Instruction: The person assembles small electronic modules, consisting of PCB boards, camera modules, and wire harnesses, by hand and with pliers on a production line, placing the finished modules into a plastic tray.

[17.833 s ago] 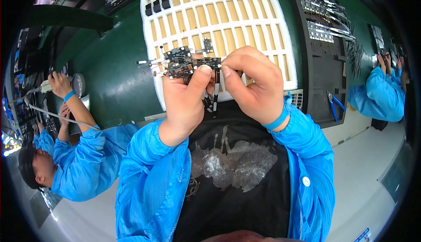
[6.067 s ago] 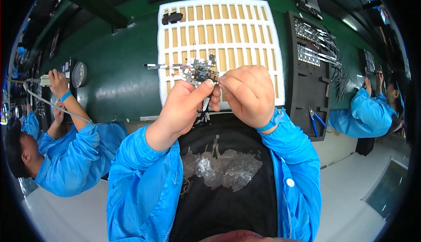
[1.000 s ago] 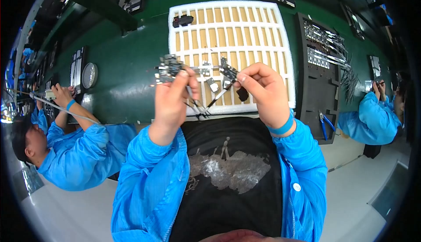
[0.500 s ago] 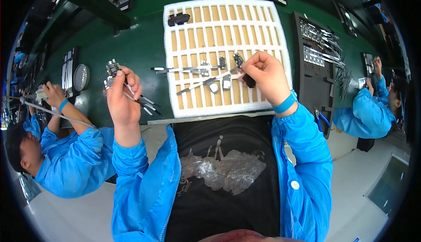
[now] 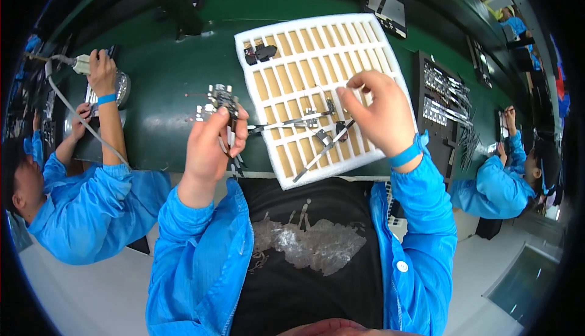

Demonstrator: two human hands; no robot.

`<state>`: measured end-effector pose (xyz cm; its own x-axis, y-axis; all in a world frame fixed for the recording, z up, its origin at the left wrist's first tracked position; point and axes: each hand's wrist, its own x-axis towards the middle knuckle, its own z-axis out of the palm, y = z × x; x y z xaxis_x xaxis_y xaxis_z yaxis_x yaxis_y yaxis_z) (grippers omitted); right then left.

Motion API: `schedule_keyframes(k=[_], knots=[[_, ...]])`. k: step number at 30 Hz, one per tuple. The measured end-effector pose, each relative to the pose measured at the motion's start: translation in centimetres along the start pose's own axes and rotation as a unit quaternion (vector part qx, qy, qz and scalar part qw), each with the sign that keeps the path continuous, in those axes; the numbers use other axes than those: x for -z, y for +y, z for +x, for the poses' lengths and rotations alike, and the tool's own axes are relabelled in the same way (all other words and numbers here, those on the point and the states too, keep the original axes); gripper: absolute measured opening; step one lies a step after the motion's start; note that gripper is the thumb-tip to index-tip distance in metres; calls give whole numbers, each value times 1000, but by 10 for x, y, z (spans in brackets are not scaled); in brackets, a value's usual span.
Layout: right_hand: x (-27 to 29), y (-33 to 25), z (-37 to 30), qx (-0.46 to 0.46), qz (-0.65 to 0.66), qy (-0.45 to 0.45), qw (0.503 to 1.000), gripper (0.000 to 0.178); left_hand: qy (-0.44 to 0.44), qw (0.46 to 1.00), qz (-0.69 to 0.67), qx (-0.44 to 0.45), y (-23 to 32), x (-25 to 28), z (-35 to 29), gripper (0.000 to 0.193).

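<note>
Left grip (image 5: 210,144): pinched around a bunch of small boards (image 5: 223,97), which poke up past our thumb.
Right grip (image 5: 387,116): thumb and first finger are a little apart, and we see nothing between them. We cannot see inside the folded fingers.
Foam tray (image 5: 304,37): under our right grip, sitting on the green bench (image 5: 164,62).
Loose boards (image 5: 312,118): on the foam tray, to the left of our right grip and a bit below it.
Slip trouble: we think a board could drop if our left grip goes slack, since so many share one pinch.
Tangle trouble: the long strip (image 5: 323,152) below our right grip lies across the slots, so a sleeve or finger could catch it and drag its board.
Wire trouble: the thin wires left of our left grip could bend if they bump something.
Bunch looks: dark and flat with shiny silver bits; dark and pale tails hang under our left grip.
Loose ones' looks: black and silver, with black-and-white strips lying at different slants.
</note>
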<state>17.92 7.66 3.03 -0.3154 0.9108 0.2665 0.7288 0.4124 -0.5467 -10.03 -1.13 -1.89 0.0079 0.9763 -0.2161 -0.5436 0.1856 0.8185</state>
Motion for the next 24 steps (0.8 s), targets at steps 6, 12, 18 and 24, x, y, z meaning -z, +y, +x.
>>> schedule_keyframes(k=[6,12,18,24], knots=[[9,85,42,57,-172,70,981,31,-5,991,109,79,-20,-13,-29,26],[-5,173,15,-272,75,-2,960,58,-11,992,94,85,-23,-10,-25,25],[-12,132,-20,-231,91,-64,967,43,14,985,145,89,-29,3,-24,26],[7,119,-54,-252,58,-88,962,36,34,988,131,80,-38,2,-31,25]])
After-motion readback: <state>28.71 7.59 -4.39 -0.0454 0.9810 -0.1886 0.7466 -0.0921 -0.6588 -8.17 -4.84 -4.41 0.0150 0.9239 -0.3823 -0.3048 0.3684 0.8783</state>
